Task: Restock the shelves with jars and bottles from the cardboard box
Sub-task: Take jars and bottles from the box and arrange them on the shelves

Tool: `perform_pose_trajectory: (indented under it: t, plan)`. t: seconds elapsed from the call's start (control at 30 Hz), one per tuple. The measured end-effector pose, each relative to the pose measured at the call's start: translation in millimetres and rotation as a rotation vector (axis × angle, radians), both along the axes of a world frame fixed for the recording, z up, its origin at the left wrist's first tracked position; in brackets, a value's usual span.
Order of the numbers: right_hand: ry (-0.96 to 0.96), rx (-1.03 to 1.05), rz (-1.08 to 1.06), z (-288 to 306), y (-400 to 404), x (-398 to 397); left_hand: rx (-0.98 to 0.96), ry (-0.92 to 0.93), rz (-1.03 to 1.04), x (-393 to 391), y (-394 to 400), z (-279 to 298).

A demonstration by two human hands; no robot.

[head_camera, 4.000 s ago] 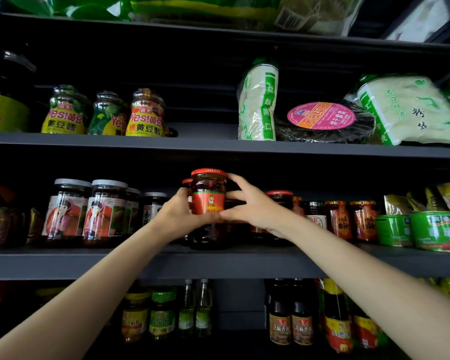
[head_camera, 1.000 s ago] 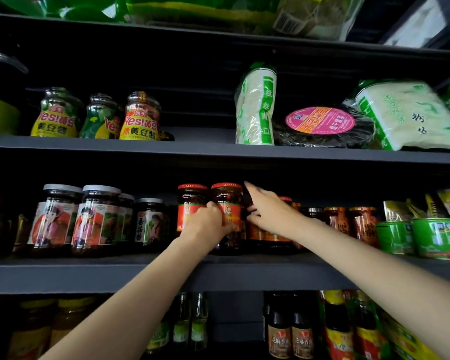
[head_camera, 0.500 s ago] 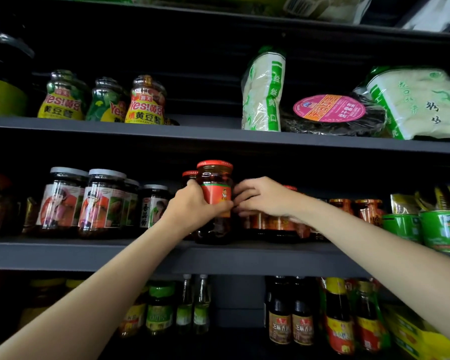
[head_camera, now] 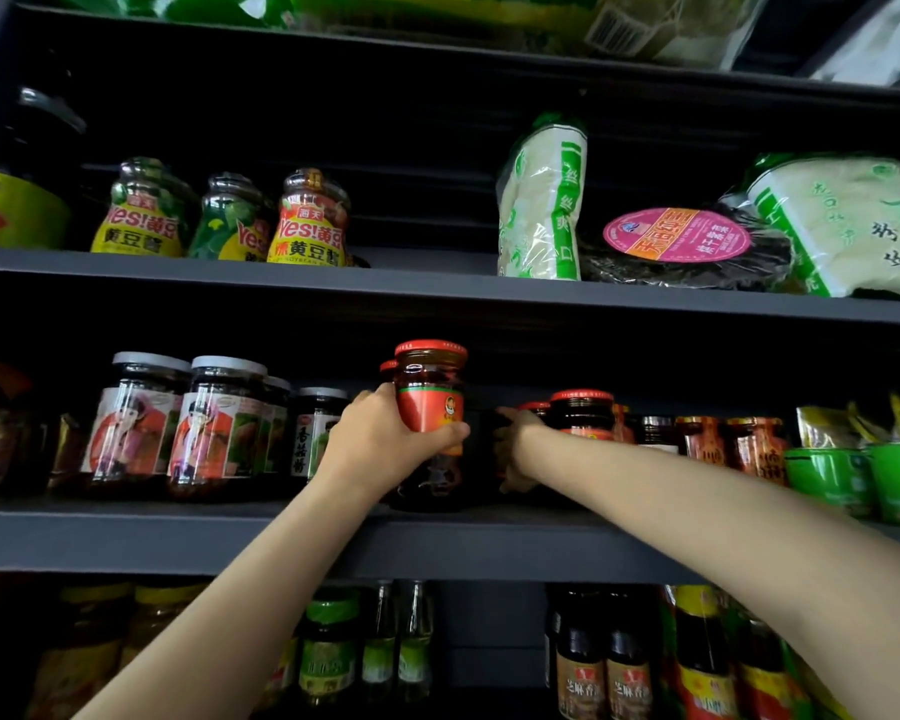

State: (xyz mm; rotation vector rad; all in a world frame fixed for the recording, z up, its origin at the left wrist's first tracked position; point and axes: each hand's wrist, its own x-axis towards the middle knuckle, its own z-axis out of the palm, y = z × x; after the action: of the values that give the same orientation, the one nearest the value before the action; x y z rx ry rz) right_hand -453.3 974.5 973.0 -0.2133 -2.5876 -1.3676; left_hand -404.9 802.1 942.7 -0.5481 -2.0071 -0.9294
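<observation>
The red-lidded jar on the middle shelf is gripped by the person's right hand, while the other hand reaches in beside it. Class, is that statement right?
Not quite. The head view shows the left hand gripping the red-lidded jar, not the right. The right hand is the one reaching in beside it on the middle shelf. The rest stands.

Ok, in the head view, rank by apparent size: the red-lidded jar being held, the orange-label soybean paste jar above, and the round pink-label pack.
1. Round pink-label pack, widest.
2 and 3. Red-lidded jar and orange-label soybean paste jar: the held one looks bigger but sits nearer, so unsure.
</observation>
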Motion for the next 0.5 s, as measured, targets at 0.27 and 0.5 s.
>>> perform_pose_trajectory:
  t: [0.27, 0.5]
  plan:
    - [0.1, -0.135, -0.043, -5.8, 8.6, -16.3, 0.007, 0.006, -0.016, -3.6, 0.4, 0.1]
    - [0.046, -0.117, 0.091, -1.0, 9.7, -4.9, -0.001, -0.006, -0.008, -4.0, 0.2, 0.2]
